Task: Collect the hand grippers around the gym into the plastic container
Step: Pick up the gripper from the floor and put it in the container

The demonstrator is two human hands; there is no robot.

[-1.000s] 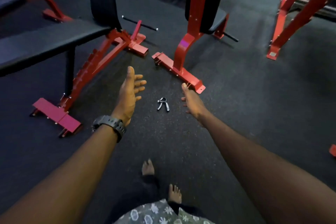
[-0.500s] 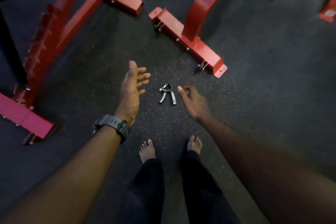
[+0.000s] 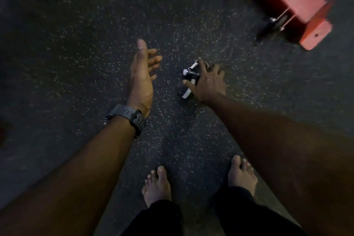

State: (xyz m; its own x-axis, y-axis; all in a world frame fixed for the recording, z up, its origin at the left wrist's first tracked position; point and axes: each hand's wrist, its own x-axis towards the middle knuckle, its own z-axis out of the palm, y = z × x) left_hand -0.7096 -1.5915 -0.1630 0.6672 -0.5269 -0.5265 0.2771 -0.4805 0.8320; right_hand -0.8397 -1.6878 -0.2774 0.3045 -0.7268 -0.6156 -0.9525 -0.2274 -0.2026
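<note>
The hand gripper is lying on the speckled black gym floor, and the right hand is coming down over it, fingers curling round its handles. The left hand is hovering beside it, fingers relaxed, holding nothing, a black watch on the wrist. A red bench foot is sitting off to the upper right, bare feet below.

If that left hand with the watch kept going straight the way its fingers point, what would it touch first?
Probably only the speckled rubber floor. The left hand points up-frame, passing left of the hand gripper; nothing else shows in its line, though depth is unclear.
</note>
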